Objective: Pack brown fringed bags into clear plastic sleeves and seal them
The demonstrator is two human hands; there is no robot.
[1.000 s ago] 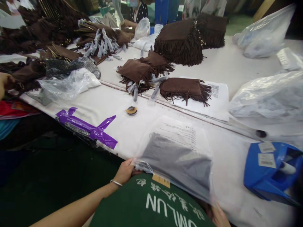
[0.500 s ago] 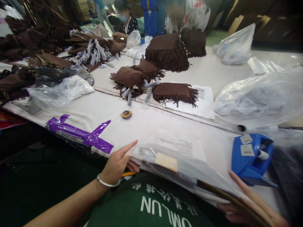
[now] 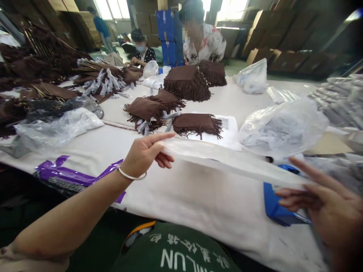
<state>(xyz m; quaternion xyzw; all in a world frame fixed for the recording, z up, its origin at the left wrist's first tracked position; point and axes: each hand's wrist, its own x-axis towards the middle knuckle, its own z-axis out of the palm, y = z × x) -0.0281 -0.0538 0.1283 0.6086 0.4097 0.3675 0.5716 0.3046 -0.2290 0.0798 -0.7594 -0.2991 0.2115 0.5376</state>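
Observation:
A clear plastic bag (image 3: 227,160) is stretched between my two hands above the white table, seen nearly edge-on. My left hand (image 3: 144,153) pinches its left end, index finger pointing out along it. At the opposite end, my right hand (image 3: 320,196) grips the plastic between thumb and fingers, its index finger raised. Whatever the bag contains is too blurred to make out. Just beyond it lies a brown fringed handbag (image 3: 193,122) on a white printed sheet (image 3: 231,130). Under the right end stands a blue tape dispenser (image 3: 275,206), partly covered by the plastic and my hand.
More brown fringed handbags (image 3: 181,77) stand farther back, with a heap of them (image 3: 31,60) at the left. A large clear sack (image 3: 283,124) lies right. Purple tape (image 3: 68,170) crosses the front edge. Co-workers (image 3: 204,41) are across the table.
Both hands have lifted the plastic bag from the table's front edge and moved it forward, pulling it out lengthwise. The view has tilted up, showing more of the room.

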